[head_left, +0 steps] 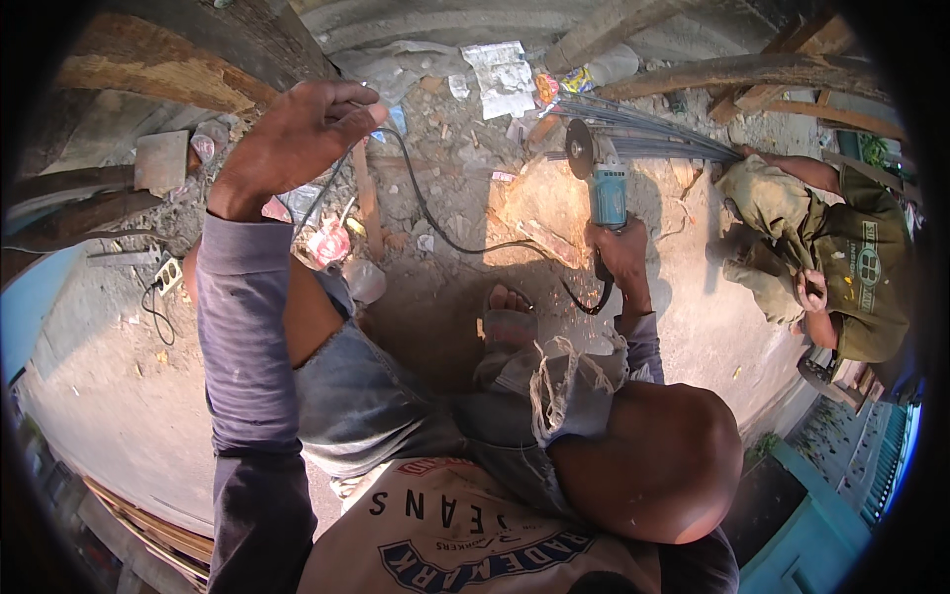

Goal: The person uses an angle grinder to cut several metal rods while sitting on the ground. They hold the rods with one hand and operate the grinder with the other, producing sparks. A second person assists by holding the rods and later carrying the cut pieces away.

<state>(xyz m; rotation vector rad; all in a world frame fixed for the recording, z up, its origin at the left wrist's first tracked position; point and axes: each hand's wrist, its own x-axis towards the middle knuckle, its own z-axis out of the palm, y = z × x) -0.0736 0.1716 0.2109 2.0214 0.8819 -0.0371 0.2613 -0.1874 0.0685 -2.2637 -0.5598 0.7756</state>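
My right hand is wrapped round the body of a teal angle grinder. Its dark cutting disc points away from me, beside a bundle of thin metal rods. Raised at the far left, my left hand has its fingers pinched together. A black power cord passes at its fingertips, and the pinch appears to be on this cord. From there the cord loops down across the ground toward the grinder's rear end. Whether the disc is spinning cannot be made out.
A co-worker crouches at the right, near the rods' ends. My bare foot is just below a wood scrap. Rubble and plastic litter cover the far ground. A socket strip lies left; wooden beams cross the back.
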